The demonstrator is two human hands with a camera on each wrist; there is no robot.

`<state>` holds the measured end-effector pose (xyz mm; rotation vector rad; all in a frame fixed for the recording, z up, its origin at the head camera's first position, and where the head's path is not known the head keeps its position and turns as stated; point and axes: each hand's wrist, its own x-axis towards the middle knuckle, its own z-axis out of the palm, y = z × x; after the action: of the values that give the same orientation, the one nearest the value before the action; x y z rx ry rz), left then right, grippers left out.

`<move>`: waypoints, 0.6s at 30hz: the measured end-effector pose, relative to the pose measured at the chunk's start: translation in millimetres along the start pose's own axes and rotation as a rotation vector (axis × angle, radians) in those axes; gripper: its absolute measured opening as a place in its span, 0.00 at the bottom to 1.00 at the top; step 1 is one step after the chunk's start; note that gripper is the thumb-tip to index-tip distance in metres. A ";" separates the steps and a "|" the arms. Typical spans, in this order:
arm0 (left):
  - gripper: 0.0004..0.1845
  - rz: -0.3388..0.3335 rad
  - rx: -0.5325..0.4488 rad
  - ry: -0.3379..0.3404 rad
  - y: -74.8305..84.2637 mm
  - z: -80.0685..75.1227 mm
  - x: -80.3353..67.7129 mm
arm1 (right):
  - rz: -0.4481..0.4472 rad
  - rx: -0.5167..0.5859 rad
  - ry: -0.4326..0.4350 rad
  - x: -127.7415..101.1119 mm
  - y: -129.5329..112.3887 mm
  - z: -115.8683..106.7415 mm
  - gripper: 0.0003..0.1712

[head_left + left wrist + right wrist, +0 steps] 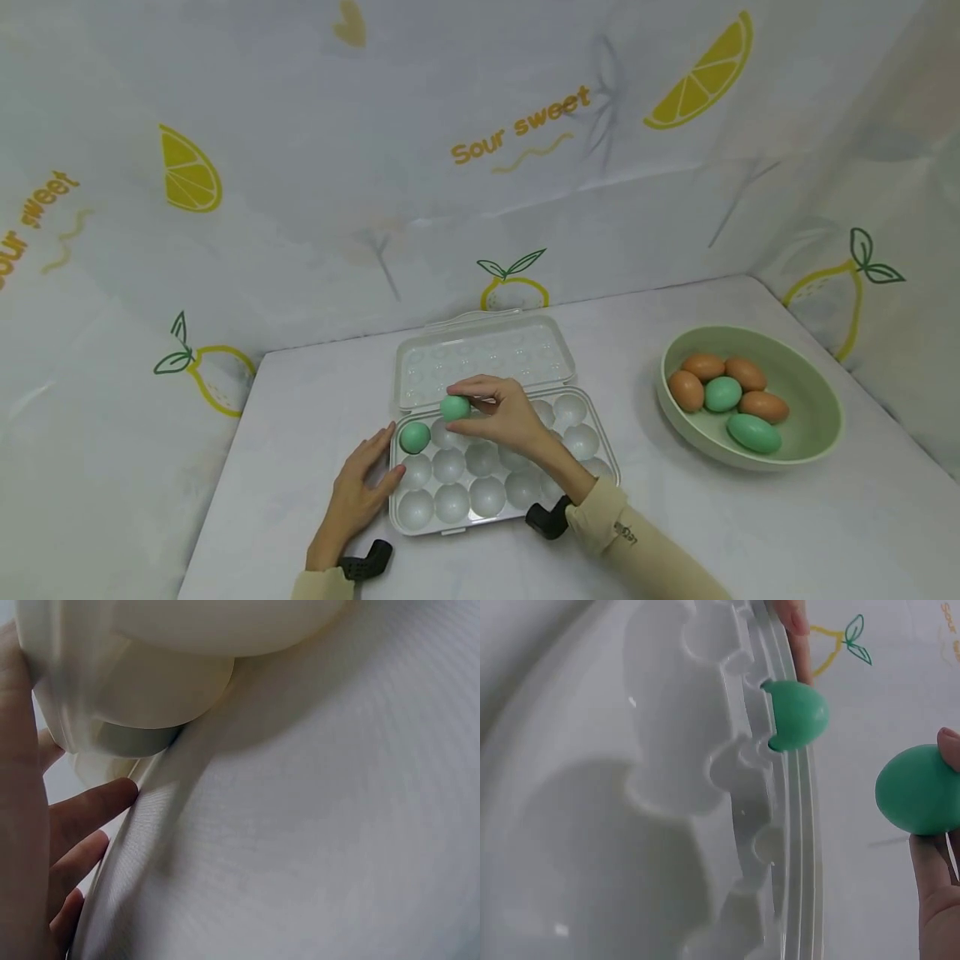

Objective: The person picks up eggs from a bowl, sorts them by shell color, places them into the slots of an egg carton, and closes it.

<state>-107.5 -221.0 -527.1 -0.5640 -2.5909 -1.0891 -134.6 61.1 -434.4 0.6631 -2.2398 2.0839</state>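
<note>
Here the right hand (501, 417) is pinching a green egg (454, 407) above the egg tray (592, 467), the flat left hand (360, 492) is steadying the rim, and a loosening pinch is risking a drop

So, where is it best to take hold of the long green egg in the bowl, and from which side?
Take the long green egg across its narrow middle, coming from above. It lies on its side near the front of the bowl, its top bare, with brown eggs close behind.
</note>
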 end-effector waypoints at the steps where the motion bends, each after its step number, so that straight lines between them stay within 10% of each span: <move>1: 0.34 -0.001 0.002 -0.001 0.1 0.0 0.0 | 0.001 -0.001 -0.001 0.8 0.7 4.9 0.26; 18: 0.35 -0.018 0.005 -0.010 -0.4 -0.2 -1.3 | 0.085 0.031 0.097 -3.2 29.4 42.8 0.25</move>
<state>-106.5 -221.7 -527.8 -0.5468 -2.6114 -1.0874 -129.1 21.9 -468.1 0.4653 -2.2261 2.1425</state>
